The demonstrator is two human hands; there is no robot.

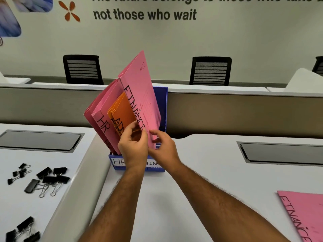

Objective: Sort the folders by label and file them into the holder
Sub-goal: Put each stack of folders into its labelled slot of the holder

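Observation:
A blue file holder (pixel 163 102) stands on the white desk, with HR and FINA labels on its front. In its left slot lean pink HR folders (pixel 103 119). Orange ADMIN folders (pixel 125 109) stand in the middle. A pink FINANCE folder (pixel 139 88) stands upright and tilted at the right side of the holder. My left hand (pixel 133 148) pinches its lower edge next to the orange folders. My right hand (pixel 163 148) grips the same folder's lower part from the right. A second pink FINANCE folder (pixel 305 213) lies flat at the desk's right edge.
Several black binder clips (pixel 44 179) lie scattered on the left desk, more at the bottom left (pixel 22 229). Two grey cable hatches (pixel 40 140) (pixel 283 154) are set into the desks. A partition wall (pixel 244 112) rises behind the holder, with black chairs (pixel 210 70) beyond.

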